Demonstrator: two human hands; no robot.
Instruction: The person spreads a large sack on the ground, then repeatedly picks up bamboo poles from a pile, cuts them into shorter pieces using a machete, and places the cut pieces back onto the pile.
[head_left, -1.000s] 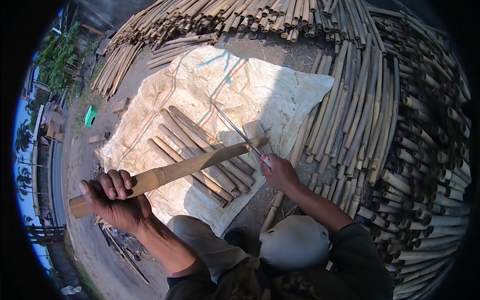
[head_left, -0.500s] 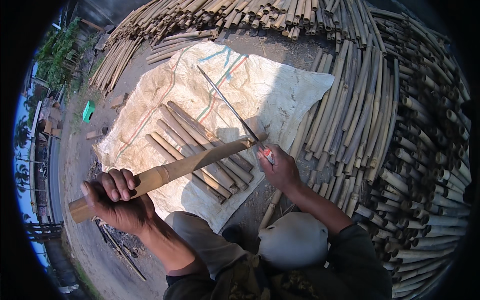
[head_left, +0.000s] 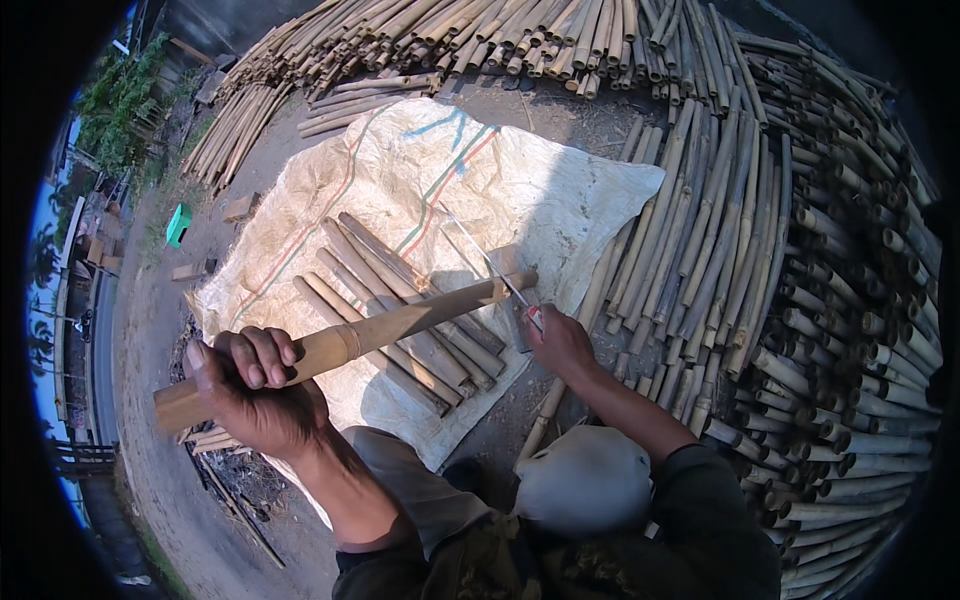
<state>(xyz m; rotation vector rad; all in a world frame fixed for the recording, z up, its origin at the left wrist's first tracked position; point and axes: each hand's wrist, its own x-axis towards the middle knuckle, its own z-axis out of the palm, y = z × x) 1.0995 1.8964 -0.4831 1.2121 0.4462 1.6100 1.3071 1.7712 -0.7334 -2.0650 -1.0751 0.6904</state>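
Note:
My left hand is wrapped round the thick near end of a bamboo pole, which slants up to the right in the air. In my right hand is a tool with a red-and-white handle and a long, thin blade. The blade crosses the pole near its far end, beside a pale cut or notch; whether it touches is too small to tell. Seen nearly edge-on, the blade does not show whether it is a saw or a knife. Below, several cut bamboo lengths lie side by side on a white woven sheet.
Stacked bamboo poles lie to the right, with a dense pile of pole ends beyond. More bamboo is heaped at the back. A green box and bricks stand on the ground at left. My knee is below the pole.
My right hand has shifted slightly nearer and right, and the blade's tip has swung down and right, looking shorter. My left hand and the pole's near end have moved a little right.

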